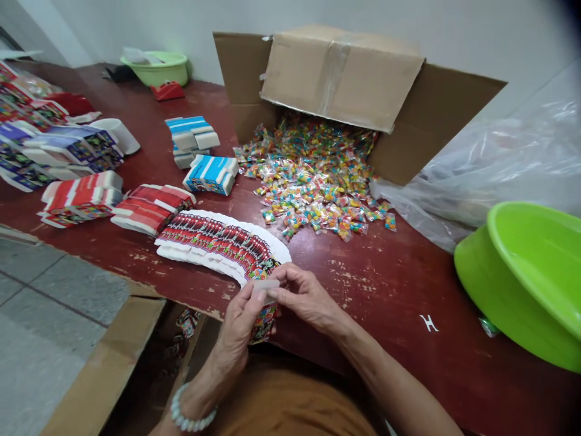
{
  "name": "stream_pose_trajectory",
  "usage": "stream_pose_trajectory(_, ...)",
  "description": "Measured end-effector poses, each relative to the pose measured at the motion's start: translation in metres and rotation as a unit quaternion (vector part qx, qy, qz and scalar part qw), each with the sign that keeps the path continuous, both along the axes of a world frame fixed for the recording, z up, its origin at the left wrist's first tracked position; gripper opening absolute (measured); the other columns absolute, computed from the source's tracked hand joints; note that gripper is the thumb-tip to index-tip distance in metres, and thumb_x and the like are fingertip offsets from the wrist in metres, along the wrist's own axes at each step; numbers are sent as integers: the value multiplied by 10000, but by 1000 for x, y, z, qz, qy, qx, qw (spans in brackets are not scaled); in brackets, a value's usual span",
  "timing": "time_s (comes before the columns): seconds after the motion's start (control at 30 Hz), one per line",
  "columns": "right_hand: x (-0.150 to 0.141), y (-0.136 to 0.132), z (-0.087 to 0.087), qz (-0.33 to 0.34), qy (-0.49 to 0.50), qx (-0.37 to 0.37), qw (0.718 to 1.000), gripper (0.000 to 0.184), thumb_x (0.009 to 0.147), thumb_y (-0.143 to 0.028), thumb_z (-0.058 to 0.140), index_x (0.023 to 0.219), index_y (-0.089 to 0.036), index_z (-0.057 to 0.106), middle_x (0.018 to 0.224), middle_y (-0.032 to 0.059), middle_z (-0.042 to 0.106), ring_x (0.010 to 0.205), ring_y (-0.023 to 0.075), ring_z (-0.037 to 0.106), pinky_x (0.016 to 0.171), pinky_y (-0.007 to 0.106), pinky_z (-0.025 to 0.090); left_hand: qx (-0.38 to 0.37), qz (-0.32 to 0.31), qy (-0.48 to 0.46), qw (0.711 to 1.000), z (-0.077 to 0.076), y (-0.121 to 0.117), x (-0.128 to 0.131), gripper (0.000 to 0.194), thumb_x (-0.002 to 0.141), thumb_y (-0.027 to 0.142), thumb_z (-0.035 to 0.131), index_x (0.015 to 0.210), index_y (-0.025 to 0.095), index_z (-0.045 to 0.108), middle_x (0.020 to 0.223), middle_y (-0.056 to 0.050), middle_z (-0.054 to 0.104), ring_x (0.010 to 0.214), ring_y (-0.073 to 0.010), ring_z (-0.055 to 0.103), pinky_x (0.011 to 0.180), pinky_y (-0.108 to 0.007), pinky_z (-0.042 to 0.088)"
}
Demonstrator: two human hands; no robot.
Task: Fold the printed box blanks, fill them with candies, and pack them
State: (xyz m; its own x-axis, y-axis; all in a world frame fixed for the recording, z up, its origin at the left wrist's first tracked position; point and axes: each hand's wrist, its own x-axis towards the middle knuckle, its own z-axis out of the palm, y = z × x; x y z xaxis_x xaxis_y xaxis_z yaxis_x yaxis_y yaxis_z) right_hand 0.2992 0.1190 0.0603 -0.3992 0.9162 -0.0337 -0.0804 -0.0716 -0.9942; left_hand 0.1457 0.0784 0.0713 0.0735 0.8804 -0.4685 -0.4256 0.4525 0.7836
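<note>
Close to the table's front edge, my left hand [239,324] is closed around a small printed carton [264,324] with a colourful front and a white end. My right hand [311,298] pinches the white end flap from the other side. Just beyond my hands lies a fanned row of flattened red and white cartons [218,242]. Its near end almost meets my fingers. Farther back, small clear packets of colourful candies [313,188] spill out of a tipped cardboard box [340,75]. My fingers partly cover the carton.
Stacks of red cartons [152,209], blue cartons [211,174] and purple cartons [72,148] stand left. A large green basin [535,284] is at right, beside clear plastic sheeting [508,151]. Below the table's edge sits an open cardboard box [109,369] with printed pieces inside.
</note>
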Motion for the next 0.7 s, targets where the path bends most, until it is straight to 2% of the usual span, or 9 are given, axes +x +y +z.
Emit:
stream_pose_trajectory(0.07, 0, -2, 2, -42, -40, 134, 989, 206, 890, -408, 687, 893, -214, 754, 867, 45, 716, 761, 158, 649, 715, 291, 527, -36, -32, -36, 998, 1, 2, -3, 464, 752, 556, 775, 995, 200, 606, 645, 5, 711, 480, -156, 643, 444, -242, 538)
stream_pose_trajectory(0.13, 3, -4, 7, -25, -74, 229, 970, 191, 938, -356, 630, 955, -231, 773, 953, 70, 760, 887, 191, 690, 830, 331, 537, -83, -72, -97, 989, 4, 6, -6, 497, 785, 651, 692, 976, 203, 588, 614, -4, 703, 435, -178, 643, 431, -283, 552)
stream_pose_trajectory(0.17, 4, -4, 9, -4, -85, 251, 964, 204, 960, -335, 597, 999, -240, 773, 994, 72, 770, 940, 198, 699, 875, 342, 534, -92, -89, -125, 984, 5, 7, -7, 518, 800, 683, 649, 979, 202, 587, 609, -8, 699, 424, -189, 646, 426, -297, 554)
stream_pose_trajectory(0.23, 5, -6, 13, 16, -105, 241, 965, 214, 975, -316, 571, 1002, -245, 771, 1031, 65, 777, 967, 197, 708, 903, 347, 531, -83, -103, -155, 979, 6, 9, -7, 546, 832, 705, 585, 1047, 203, 591, 632, -8, 702, 431, -202, 660, 411, -292, 535)
stream_pose_trajectory(0.37, 1, -3, 14, -12, -99, 112, 989, 129, 900, -298, 666, 902, -201, 750, 1011, 61, 782, 857, 185, 723, 815, 323, 552, -54, -77, -137, 986, 8, 10, -2, 652, 848, 690, 578, 1278, 201, 547, 759, -22, 739, 495, -190, 679, 401, -248, 481)
stream_pose_trajectory(0.43, 0, 0, 13, -2, -65, 57, 996, 109, 885, -268, 664, 897, -186, 735, 1051, 62, 780, 891, 184, 723, 824, 319, 554, -49, -64, -128, 988, 10, 10, 0, 670, 854, 668, 589, 1314, 183, 550, 785, -33, 748, 524, -184, 680, 429, -249, 493)
stream_pose_trajectory(0.53, 1, 4, 15, 11, -36, 1, 999, 102, 862, -252, 672, 827, -162, 707, 999, 62, 783, 838, 172, 715, 771, 302, 560, -47, -59, -122, 990, 12, 9, -1, 674, 865, 649, 588, 1320, 152, 580, 748, -41, 746, 511, -175, 663, 454, -258, 509)
stream_pose_trajectory(0.6, 3, 6, 20, 25, -41, 10, 999, 107, 851, -241, 681, 789, -155, 691, 985, 66, 778, 816, 168, 705, 738, 291, 555, -60, -67, -126, 988, 12, 9, -3, 653, 861, 633, 601, 1295, 145, 605, 687, -32, 728, 481, -177, 651, 446, -266, 516)
stream_pose_trajectory(0.7, 6, 5, 28, 62, -60, 85, 993, 122, 895, -240, 646, 805, -177, 698, 991, 53, 756, 872, 167, 692, 803, 307, 544, -86, -49, -139, 985, 10, 11, -5, 473, 852, 502, 665, 1179, 160, 655, 644, -7, 702, 467, -180, 648, 438, -274, 529)
